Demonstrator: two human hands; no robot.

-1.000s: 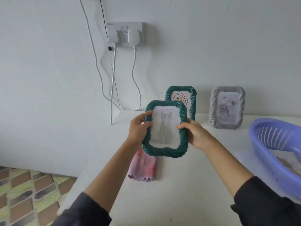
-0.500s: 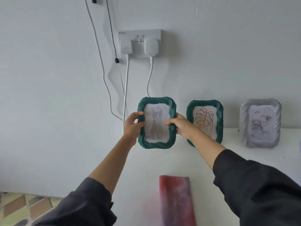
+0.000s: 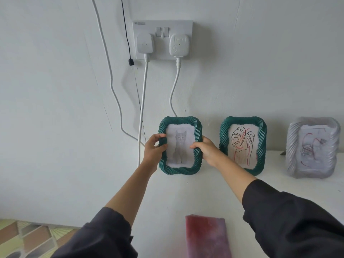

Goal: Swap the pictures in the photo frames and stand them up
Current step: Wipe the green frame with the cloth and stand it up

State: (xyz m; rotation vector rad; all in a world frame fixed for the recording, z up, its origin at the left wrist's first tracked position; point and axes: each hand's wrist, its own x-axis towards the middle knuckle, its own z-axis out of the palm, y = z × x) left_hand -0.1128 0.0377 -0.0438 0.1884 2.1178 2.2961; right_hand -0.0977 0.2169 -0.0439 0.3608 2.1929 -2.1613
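White table (image 3: 186, 192) against wall. Green frame (image 3: 178, 170) upright at rear of table, contact with table unclear. Twisted rope-like rim, grey cat picture (image 3: 179, 146) inside. Second green frame (image 3: 243, 121) just beside, silver frame (image 3: 292, 151) further right. Left hand (image 3: 153, 148) and right hand (image 3: 206, 149) clamped on cat frame's sides, thumbs on front.

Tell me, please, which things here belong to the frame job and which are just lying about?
Job: cat frame, gripped by left hand and right hand; leaf frame and grey frame, standing on the table.
Lying about: pinkish cloth; wall socket; white cables.
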